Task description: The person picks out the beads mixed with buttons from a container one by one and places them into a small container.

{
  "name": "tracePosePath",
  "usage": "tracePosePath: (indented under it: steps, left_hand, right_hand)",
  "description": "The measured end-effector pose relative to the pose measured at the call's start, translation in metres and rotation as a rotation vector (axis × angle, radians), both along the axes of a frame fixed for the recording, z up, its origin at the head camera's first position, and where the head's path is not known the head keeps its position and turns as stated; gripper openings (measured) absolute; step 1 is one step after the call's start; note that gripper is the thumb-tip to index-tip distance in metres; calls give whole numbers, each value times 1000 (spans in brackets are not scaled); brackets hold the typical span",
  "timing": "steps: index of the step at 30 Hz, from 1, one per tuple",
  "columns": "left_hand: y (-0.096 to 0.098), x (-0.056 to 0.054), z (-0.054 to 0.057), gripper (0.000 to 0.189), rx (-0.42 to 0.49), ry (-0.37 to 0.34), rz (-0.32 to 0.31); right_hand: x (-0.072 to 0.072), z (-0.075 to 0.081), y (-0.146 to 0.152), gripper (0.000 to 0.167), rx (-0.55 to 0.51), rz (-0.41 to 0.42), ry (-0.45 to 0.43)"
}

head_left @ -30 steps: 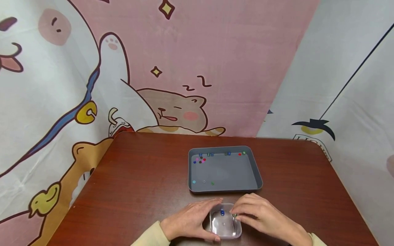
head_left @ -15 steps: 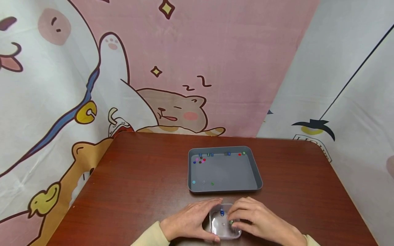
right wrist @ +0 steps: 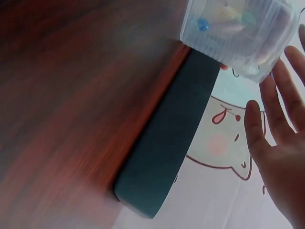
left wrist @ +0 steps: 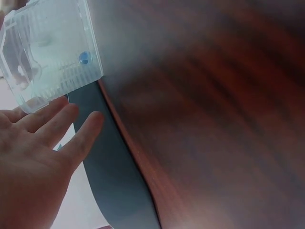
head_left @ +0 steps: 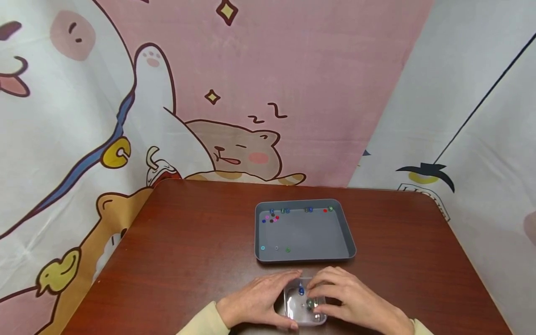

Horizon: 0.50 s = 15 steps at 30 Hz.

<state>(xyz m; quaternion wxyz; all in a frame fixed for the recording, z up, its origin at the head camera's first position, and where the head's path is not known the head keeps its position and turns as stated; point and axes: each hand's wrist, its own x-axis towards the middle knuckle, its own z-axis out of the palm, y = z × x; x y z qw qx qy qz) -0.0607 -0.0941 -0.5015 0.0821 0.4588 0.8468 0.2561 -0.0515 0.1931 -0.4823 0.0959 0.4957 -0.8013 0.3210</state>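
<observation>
Clear plastic box (head_left: 295,303) is grasped by the left hand (head_left: 265,298) near on the surface (head_left: 188,242), a blue bead (head_left: 301,291) already inside. Whether a green bead (head_left: 309,304) is pinched by the right hand (head_left: 351,297) cannot be told. Work is judged unfinished; loose beads (head_left: 277,217) are spread in the gray tray (head_left: 318,237) beyond.

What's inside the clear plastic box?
A blue bead and a green bead by the right hand. In the head view that hand hides part of the clear plastic box; contents there unseen.
</observation>
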Motion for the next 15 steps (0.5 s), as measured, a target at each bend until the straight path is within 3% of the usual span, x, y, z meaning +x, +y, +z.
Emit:
tracePosePath:
  steps: [5,15]
  left_hand:
    - [0,0,0,101,-6,-8,5]
    - [1,2,1,104,-20,75,-1]
  right_hand:
    - [-9,5,10,44,-111,-56,-3]
    - [-39,15,48,49,-111,-409,-3]
